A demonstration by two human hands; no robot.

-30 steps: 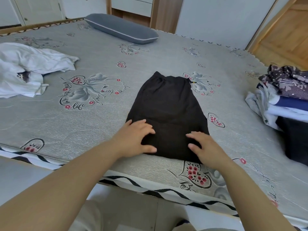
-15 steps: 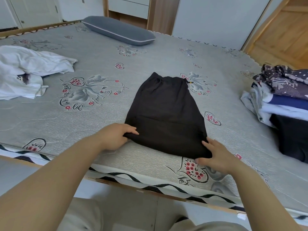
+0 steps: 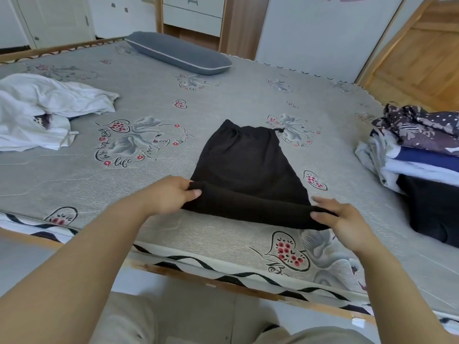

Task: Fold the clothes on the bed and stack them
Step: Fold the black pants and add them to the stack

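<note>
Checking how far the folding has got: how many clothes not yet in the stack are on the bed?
2: the black garment at the near edge, gripped by both hands, and the crumpled white garment at far left. The white heap may hide more pieces.

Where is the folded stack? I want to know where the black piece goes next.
In the head view the stack sits at the bed's right edge, right of the black garment and apart from it.

Grey pillow (image 3: 179, 53), wooden drawer unit (image 3: 196, 13)
</note>
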